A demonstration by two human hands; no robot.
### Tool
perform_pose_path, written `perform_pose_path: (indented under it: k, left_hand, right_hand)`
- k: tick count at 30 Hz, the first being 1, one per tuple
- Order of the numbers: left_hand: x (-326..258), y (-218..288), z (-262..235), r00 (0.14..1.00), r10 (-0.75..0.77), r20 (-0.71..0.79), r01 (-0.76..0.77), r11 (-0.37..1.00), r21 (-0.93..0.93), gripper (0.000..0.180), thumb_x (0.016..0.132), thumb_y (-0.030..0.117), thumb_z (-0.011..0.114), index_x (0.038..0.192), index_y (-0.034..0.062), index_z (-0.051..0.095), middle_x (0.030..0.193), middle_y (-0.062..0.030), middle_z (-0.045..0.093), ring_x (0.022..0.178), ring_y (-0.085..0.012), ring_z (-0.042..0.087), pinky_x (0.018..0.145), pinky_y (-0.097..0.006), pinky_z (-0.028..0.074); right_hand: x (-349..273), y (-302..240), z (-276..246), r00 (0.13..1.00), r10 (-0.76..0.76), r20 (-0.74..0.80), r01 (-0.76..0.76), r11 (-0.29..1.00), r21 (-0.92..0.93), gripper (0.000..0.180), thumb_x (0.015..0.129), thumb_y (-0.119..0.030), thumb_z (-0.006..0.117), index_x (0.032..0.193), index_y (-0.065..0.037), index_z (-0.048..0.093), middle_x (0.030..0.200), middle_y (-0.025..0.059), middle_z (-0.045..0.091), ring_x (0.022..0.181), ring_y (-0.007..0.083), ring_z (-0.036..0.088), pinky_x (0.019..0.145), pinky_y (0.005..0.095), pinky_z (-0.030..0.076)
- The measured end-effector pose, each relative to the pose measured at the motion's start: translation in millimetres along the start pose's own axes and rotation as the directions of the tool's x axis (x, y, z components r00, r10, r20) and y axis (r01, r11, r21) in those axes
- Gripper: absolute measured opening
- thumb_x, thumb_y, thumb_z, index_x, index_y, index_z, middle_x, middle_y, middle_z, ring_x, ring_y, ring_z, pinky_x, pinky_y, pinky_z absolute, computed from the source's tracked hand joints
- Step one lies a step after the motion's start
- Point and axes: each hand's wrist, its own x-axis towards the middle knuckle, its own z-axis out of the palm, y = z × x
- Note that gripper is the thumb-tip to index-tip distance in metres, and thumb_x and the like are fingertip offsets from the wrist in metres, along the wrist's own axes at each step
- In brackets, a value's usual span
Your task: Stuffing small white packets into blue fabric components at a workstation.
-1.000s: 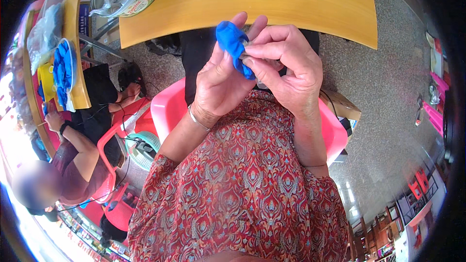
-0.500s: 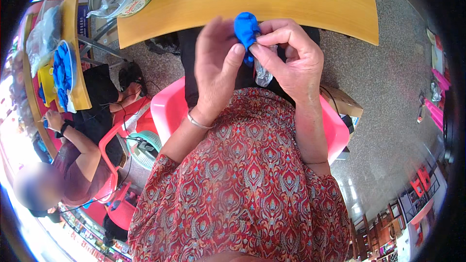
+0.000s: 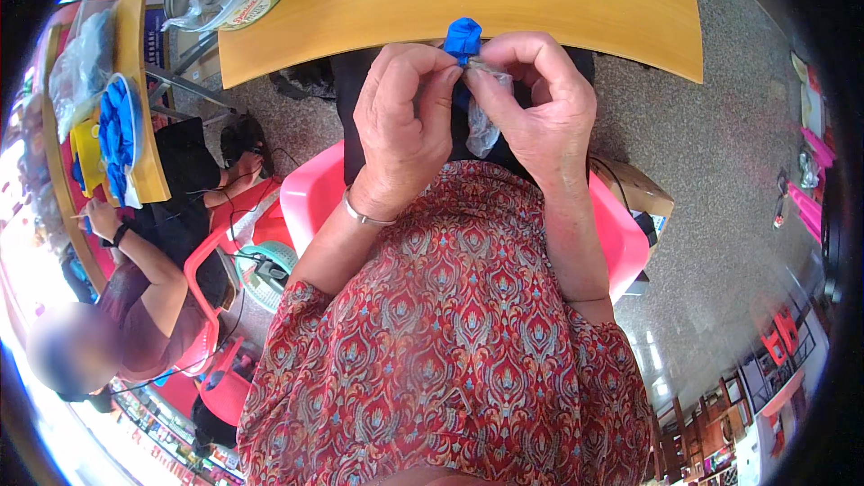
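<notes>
Near the table's front edge, a small blue fabric piece (image 3: pixel 463 38) stands up bunched between my two hands. My left hand (image 3: pixel 405 112) is closed in a pinch at its lower left edge, thumb against forefinger. From the other side my right hand (image 3: pixel 544 108) pinches the lower right of the same fabric. A crumpled strip of clear plastic (image 3: pixel 484 130) hangs down beside the right thumb; its upper end is hidden by the fingers. What the fabric may contain does not show.
A yellow wooden table (image 3: pixel 540 9) lies ahead. A round tin (image 3: pixel 243 0) with plastic and blue cloth stands at its left. Further left, a co-worker (image 3: pixel 148 306) sits by a white tray (image 3: pixel 135 130) of blue pieces. A pink chair (image 3: pixel 310 198) surrounds me.
My left hand, spread and blurred before, has closed onto the blue fabric's lower edge. The fabric now sits more upright, narrower, and slightly to the right.
</notes>
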Motion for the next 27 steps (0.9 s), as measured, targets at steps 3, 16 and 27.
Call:
perform_pose_path:
  k: [3,16,27]
  left_hand:
    - [-2,0,3,0.999,0.052,-0.014,-0.052,0.999,0.005,0.017,0.077,-0.008,0.065,0.089,0.0015,0.057,0.082,-0.0119,0.059,0.072,-0.0266,0.059,0.064,-0.033,0.048]
    - [-7,-4,5,0.979,0.199,-0.043,-0.197,0.979,0.049,0.019,0.075,-0.007,0.065,0.090,0.0013,0.056,0.081,-0.0120,0.059,0.071,-0.0275,0.057,0.062,-0.035,0.047]
    - [-10,-2,5,0.998,0.047,-0.035,-0.053,0.978,-0.200,0.018,0.081,-0.004,0.064,0.096,0.0008,0.056,0.087,-0.0095,0.059,0.074,-0.0195,0.057,0.066,-0.030,0.048]
  right_hand:
    - [2,-7,6,0.996,-0.027,-0.082,0.024,0.999,-0.035,0.028,0.072,-0.001,0.072,0.099,-0.004,0.064,0.083,0.0048,0.064,0.072,0.0113,0.062,0.063,0.0244,0.050]
    - [2,-14,-2,0.998,-0.049,0.035,0.054,0.984,-0.171,0.036,0.072,0.002,0.070,0.107,-0.005,0.064,0.087,0.0077,0.063,0.076,0.0153,0.064,0.065,0.0263,0.052]
    - [1,5,-10,0.996,-0.009,0.093,0.003,0.998,0.063,0.032,0.077,0.003,0.069,0.108,-0.002,0.064,0.089,0.0042,0.066,0.077,0.0075,0.062,0.067,0.0220,0.050]
